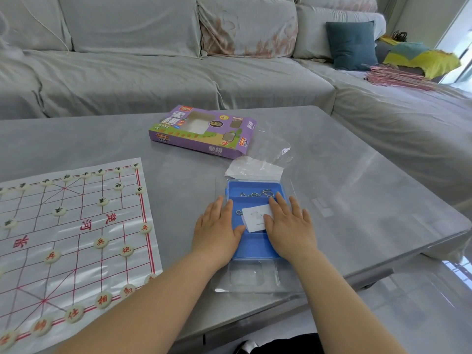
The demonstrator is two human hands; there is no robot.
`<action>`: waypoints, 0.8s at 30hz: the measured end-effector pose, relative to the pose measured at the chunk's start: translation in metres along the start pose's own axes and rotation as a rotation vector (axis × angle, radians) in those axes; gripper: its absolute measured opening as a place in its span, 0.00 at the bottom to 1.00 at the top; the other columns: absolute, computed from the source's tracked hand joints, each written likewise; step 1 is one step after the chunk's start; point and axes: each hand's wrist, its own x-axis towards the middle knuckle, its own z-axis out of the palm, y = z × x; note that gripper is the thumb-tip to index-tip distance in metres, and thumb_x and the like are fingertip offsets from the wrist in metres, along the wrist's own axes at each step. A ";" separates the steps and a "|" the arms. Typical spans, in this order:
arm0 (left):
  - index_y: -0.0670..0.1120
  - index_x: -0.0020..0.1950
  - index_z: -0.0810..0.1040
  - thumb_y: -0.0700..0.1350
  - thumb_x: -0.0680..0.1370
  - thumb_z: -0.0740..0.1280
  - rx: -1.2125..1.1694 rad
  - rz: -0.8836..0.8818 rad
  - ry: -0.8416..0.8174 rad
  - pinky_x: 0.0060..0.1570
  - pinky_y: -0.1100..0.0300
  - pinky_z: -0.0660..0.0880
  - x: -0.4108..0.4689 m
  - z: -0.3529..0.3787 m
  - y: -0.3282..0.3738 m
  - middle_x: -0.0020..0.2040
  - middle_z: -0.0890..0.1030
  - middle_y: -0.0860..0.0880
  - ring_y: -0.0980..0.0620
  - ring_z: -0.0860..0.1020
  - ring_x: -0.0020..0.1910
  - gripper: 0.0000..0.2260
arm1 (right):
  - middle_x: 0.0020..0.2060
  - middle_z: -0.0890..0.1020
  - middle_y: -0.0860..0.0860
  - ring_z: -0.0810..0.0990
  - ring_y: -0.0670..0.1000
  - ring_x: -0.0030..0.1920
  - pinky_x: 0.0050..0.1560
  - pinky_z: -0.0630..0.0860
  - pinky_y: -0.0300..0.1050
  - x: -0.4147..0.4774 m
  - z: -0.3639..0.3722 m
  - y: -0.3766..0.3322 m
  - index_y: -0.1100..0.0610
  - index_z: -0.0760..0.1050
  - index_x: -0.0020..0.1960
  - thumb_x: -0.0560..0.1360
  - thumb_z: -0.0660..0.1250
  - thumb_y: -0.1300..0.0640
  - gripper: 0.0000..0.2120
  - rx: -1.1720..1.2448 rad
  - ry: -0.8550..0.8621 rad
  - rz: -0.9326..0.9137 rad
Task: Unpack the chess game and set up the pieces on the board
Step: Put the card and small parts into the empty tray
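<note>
The Chinese chess board sheet (pixel 76 226) lies flat on the left of the table, with several round cream pieces (pixel 101 242) standing on its lines along both ends and in the middle. The purple chess box (pixel 201 131) lies at the table's far middle. A blue tray (pixel 255 241) inside a clear case sits in front of me, holding metal rings (pixel 255 194) and a white paper slip (pixel 255 217). My left hand (pixel 217 228) rests flat on the tray's left edge. My right hand (pixel 291 226) lies flat on its right side, touching the slip.
A clear plastic bag (pixel 270 149) and a white paper (pixel 252 168) lie between the box and the tray. The grey table (pixel 357 175) ends close on the right. A grey sofa (pixel 153 67) with a blue cushion (pixel 351 44) stands behind.
</note>
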 end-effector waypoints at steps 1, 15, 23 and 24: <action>0.48 0.75 0.43 0.52 0.80 0.55 -0.055 -0.011 0.015 0.71 0.56 0.47 0.000 0.000 0.000 0.76 0.42 0.47 0.49 0.45 0.74 0.29 | 0.75 0.43 0.48 0.39 0.52 0.75 0.74 0.42 0.52 0.000 0.000 -0.001 0.51 0.41 0.75 0.81 0.42 0.49 0.24 -0.009 -0.008 -0.001; 0.43 0.73 0.56 0.39 0.74 0.68 -1.094 -0.361 -0.026 0.46 0.57 0.73 0.009 -0.013 -0.002 0.59 0.74 0.43 0.50 0.76 0.44 0.31 | 0.66 0.70 0.53 0.71 0.52 0.58 0.51 0.65 0.40 -0.013 -0.017 0.021 0.57 0.58 0.72 0.79 0.55 0.59 0.22 0.910 0.115 0.309; 0.39 0.71 0.60 0.40 0.77 0.63 -1.426 -0.462 0.184 0.35 0.57 0.70 0.032 -0.033 -0.026 0.45 0.77 0.44 0.50 0.74 0.34 0.24 | 0.55 0.74 0.52 0.76 0.53 0.50 0.47 0.75 0.46 -0.021 -0.033 0.033 0.55 0.63 0.68 0.78 0.59 0.56 0.19 1.673 0.221 0.353; 0.40 0.71 0.60 0.40 0.77 0.62 -1.483 -0.465 0.224 0.35 0.57 0.72 0.035 -0.037 -0.027 0.48 0.77 0.44 0.50 0.75 0.35 0.24 | 0.54 0.74 0.52 0.76 0.53 0.50 0.45 0.76 0.49 -0.025 -0.031 0.033 0.54 0.63 0.67 0.78 0.59 0.53 0.18 1.835 0.188 0.374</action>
